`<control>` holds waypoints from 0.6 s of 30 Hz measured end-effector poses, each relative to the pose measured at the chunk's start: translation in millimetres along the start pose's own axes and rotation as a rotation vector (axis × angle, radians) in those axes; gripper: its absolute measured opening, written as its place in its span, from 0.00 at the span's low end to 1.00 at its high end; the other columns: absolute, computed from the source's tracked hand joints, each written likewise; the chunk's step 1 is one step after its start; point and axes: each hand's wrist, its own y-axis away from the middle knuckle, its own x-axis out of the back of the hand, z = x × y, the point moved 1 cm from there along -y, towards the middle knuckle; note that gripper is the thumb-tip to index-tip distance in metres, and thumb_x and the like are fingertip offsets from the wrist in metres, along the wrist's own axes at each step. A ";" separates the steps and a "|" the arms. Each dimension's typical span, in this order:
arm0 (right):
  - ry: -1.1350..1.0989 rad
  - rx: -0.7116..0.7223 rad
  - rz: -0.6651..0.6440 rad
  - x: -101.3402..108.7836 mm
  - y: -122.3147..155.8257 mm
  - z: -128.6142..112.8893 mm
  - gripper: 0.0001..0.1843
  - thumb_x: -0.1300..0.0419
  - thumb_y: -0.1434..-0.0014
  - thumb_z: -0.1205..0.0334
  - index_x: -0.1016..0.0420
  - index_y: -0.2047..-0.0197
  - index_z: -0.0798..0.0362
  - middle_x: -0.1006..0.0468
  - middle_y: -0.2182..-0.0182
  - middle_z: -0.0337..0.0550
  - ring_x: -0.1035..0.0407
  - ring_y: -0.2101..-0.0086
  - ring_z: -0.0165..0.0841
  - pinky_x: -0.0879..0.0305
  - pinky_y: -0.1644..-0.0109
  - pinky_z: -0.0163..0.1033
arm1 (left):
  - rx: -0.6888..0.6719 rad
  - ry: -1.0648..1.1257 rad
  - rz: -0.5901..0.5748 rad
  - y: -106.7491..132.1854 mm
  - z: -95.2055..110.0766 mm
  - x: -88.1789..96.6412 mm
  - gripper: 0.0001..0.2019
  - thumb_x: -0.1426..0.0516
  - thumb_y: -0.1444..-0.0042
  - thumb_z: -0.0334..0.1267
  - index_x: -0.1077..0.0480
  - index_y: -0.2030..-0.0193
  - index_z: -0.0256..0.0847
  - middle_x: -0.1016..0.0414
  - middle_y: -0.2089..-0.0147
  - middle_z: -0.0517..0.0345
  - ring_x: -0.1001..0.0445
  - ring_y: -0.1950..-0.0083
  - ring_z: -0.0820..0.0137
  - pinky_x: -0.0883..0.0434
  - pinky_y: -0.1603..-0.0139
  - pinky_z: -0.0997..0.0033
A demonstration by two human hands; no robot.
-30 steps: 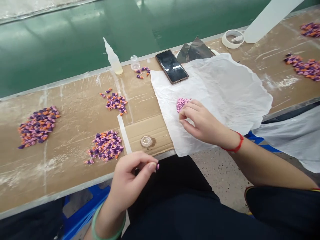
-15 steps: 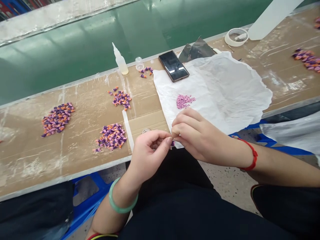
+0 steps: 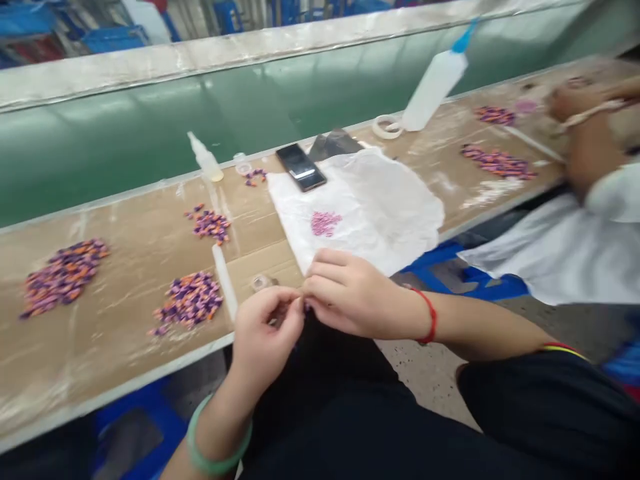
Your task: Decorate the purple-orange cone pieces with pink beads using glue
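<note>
I read the left hand (image 3: 265,340) and right hand (image 3: 350,293) pinched together, their tiny purple piece (image 3: 305,306) too blurred to be sure of; a loosened pinch could drop it past the bench edge (image 3: 150,375) below the grip

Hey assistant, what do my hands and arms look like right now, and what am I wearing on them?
Your hands are bare, with no gloves, and the forearms show no sleeves. Your left hand wears a smooth pale green bangle at the wrist; your right hand has a thin red cord bracelet at the wrist.
</note>
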 end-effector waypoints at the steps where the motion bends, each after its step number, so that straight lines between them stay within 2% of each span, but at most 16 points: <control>1: 0.013 0.016 -0.014 0.2 1.5 -1.5 0.12 0.48 0.32 0.71 0.30 0.67 0.55 0.28 0.72 0.45 0.39 0.68 0.35 0.35 0.62 0.41 | 0.032 0.038 -0.023 2.3 0.4 -0.8 0.08 0.43 0.43 0.33 0.25 0.72 0.38 0.24 0.77 0.59 0.29 0.77 0.74 0.33 0.76 0.77; 7: 0.015 0.242 -0.022 -9.6 7.0 2.5 0.10 0.46 0.32 0.72 0.27 0.62 0.49 0.25 0.72 0.42 0.34 0.68 0.38 0.38 0.66 0.45 | 0.332 0.343 -0.138 11.7 -15.7 -1.1 0.08 0.43 0.44 0.38 0.30 0.72 0.38 0.28 0.76 0.59 0.31 0.75 0.75 0.33 0.75 0.77; 10: -0.036 0.281 0.007 -13.0 2.2 1.7 0.11 0.46 0.32 0.71 0.27 0.60 0.47 0.23 0.71 0.42 0.33 0.69 0.38 0.36 0.66 0.45 | 0.353 0.416 -0.143 15.2 -20.2 3.1 0.09 0.42 0.45 0.39 0.32 0.73 0.39 0.29 0.77 0.60 0.32 0.76 0.75 0.34 0.75 0.77; 11: -0.064 0.253 0.018 -13.3 -0.5 0.2 0.10 0.46 0.33 0.71 0.27 0.60 0.47 0.23 0.71 0.42 0.32 0.68 0.37 0.35 0.65 0.45 | 0.326 0.402 -0.121 16.2 -20.0 5.1 0.09 0.42 0.44 0.39 0.32 0.73 0.40 0.29 0.77 0.60 0.32 0.76 0.75 0.34 0.76 0.76; 13: -0.185 0.109 0.026 -13.4 -6.6 -3.3 0.08 0.44 0.34 0.71 0.28 0.61 0.49 0.22 0.69 0.43 0.31 0.68 0.36 0.33 0.64 0.43 | 0.213 0.268 -0.031 18.2 -18.0 10.3 0.08 0.43 0.43 0.38 0.31 0.72 0.40 0.28 0.77 0.60 0.33 0.77 0.75 0.35 0.76 0.76; 16: -0.454 -0.214 -0.013 -15.1 -14.6 -7.3 0.06 0.43 0.36 0.70 0.29 0.65 0.51 0.23 0.71 0.40 0.31 0.69 0.32 0.33 0.64 0.39 | -0.063 -0.053 0.136 20.8 -12.8 19.2 0.07 0.43 0.43 0.32 0.29 0.72 0.40 0.28 0.77 0.62 0.34 0.77 0.76 0.35 0.74 0.75; 18: -0.594 -0.353 -0.056 -17.2 -17.9 -9.1 0.06 0.42 0.39 0.70 0.29 0.67 0.52 0.24 0.72 0.38 0.31 0.71 0.30 0.34 0.66 0.36 | -0.215 -0.188 0.195 21.8 -10.2 23.9 0.07 0.42 0.42 0.29 0.28 0.71 0.41 0.27 0.77 0.63 0.33 0.77 0.76 0.35 0.73 0.76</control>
